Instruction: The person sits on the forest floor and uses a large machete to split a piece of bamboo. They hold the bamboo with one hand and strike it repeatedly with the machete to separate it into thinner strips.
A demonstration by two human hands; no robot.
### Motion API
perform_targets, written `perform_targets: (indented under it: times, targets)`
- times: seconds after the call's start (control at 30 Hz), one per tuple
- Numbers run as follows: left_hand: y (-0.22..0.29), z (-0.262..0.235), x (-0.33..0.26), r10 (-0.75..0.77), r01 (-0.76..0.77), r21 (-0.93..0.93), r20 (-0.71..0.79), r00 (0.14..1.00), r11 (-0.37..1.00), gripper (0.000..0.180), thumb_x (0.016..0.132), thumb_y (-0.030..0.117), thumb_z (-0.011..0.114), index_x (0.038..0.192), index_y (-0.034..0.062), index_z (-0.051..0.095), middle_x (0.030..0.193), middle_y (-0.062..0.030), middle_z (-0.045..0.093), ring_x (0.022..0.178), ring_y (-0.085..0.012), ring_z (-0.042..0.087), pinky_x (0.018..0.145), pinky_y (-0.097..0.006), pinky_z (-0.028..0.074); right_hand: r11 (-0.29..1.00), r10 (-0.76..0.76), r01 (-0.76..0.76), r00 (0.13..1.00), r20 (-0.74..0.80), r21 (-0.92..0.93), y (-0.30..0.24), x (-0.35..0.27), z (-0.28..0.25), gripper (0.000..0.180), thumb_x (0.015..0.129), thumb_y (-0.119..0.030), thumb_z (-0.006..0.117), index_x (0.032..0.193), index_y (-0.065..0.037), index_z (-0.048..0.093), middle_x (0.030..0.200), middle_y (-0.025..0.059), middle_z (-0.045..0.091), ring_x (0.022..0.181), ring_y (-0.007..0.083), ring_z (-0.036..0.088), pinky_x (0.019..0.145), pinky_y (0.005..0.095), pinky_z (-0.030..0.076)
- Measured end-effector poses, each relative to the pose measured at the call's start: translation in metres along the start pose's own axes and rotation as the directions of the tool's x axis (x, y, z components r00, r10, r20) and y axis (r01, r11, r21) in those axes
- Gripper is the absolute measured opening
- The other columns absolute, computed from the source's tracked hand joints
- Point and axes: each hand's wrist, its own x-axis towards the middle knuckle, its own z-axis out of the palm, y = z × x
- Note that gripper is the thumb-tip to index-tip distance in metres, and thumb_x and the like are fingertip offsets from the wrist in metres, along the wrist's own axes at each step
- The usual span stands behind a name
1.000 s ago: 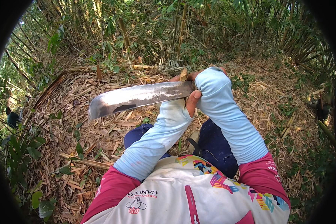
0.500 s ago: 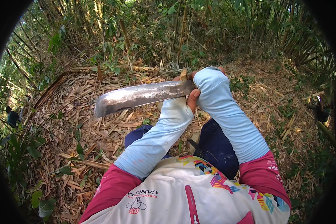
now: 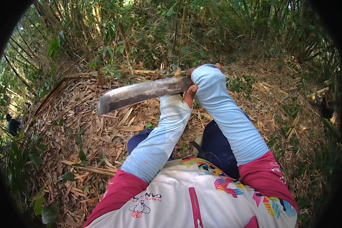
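Note:
A machete (image 3: pixel 140 94) with a broad, dark-streaked steel blade lies across in front of me, its tip to the left. My right hand (image 3: pixel 203 69), mostly covered by a light blue sleeve, is closed round its handle, which is hidden. Below the blade's right end is my left hand (image 3: pixel 189 97), thumb up; the blade hides most of its fingers. A short pale piece of bamboo (image 3: pixel 178 73) sticks up past the blade's far edge, against the steel. My left hand appears to grip this piece from below, though the grip itself is covered.
Dry bamboo leaves (image 3: pixel 114 127) cover the ground, with a split bamboo strip (image 3: pixel 89 167) at the left. My dark blue trouser legs (image 3: pixel 218 150) show beneath my arms. Dense bamboo stems (image 3: pixel 180 34) stand ahead, and green leafy plants (image 3: pixel 36 155) grow at the left.
Both hands, the machete and the bamboo piece have shifted slightly left and up in the picture. The blade's face has turned and looks darker. Both grips look the same.

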Motion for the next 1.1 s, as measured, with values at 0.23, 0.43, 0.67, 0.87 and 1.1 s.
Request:
perform_targets:
  times: [0.23, 0.43, 0.67, 0.87, 1.1]
  targets:
    - [-0.003, 0.000, -0.006, -0.061, 0.070, -0.152, 0.067, 0.996, 0.986, 0.047, 0.080, 0.026, 0.078, 0.114, 0.0015, 0.056, 0.102, -0.0090, 0.064, 0.092, -0.0191, 0.061, 0.083, -0.034, 0.047, 0.992, 0.020, -0.029, 0.997, 0.074, 0.124, 0.006, 0.005, 0.009, 0.061, 0.066, -0.041, 0.063, 0.123, -0.020, 0.059, 0.115, 0.0096, 0.066, 0.107, 0.0283, 0.061, 0.090, 0.0482, 0.039]
    - [0.000, -0.014, 0.001, -0.178, 0.211, -0.130, 0.225, 0.958, 0.969, 0.056, 0.079, 0.027, 0.079, 0.120, 0.0015, 0.051, 0.108, -0.0099, 0.061, 0.100, -0.0203, 0.058, 0.089, -0.033, 0.044, 0.984, 0.028, -0.036, 0.998, 0.047, 0.174, -0.002, -0.026, -0.011, 0.063, 0.070, -0.047, 0.062, 0.128, -0.024, 0.055, 0.124, 0.0098, 0.062, 0.116, 0.0288, 0.056, 0.098, 0.0461, 0.036]
    - [0.012, -0.015, -0.005, -0.034, 0.061, -0.133, 0.199, 0.979, 0.989, 0.041, 0.088, 0.023, 0.066, 0.119, -0.0005, 0.054, 0.109, -0.0128, 0.061, 0.102, -0.0221, 0.057, 0.091, -0.033, 0.043, 0.997, 0.070, -0.057, 0.963, 0.260, -0.056, -0.002, -0.009, -0.027, 0.050, 0.079, -0.045, 0.056, 0.125, -0.025, 0.056, 0.127, 0.0051, 0.060, 0.115, 0.0216, 0.058, 0.099, 0.0499, 0.033]
    - [-0.011, -0.004, -0.007, 0.022, -0.031, 0.065, 0.145, 0.989, 0.997, 0.036, 0.091, 0.023, 0.064, 0.117, -0.0007, 0.056, 0.105, -0.0121, 0.064, 0.096, -0.0219, 0.060, 0.087, -0.033, 0.045, 0.998, 0.050, -0.042, 0.986, 0.162, -0.056, 0.009, -0.002, -0.013, 0.049, 0.079, -0.049, 0.056, 0.121, -0.023, 0.054, 0.118, 0.0035, 0.062, 0.108, 0.0214, 0.058, 0.094, 0.0496, 0.034]
    - [0.000, -0.002, -0.003, -0.007, -0.005, 0.082, 0.149, 0.989, 0.997, 0.038, 0.091, 0.026, 0.064, 0.115, -0.0018, 0.058, 0.102, -0.0138, 0.067, 0.093, -0.0226, 0.063, 0.083, -0.032, 0.047, 0.986, 0.079, -0.046, 0.975, 0.208, -0.159, 0.017, 0.025, 0.005, 0.061, 0.071, -0.061, 0.052, 0.116, -0.019, 0.051, 0.113, 0.0063, 0.059, 0.100, 0.0223, 0.054, 0.091, 0.0449, 0.036]
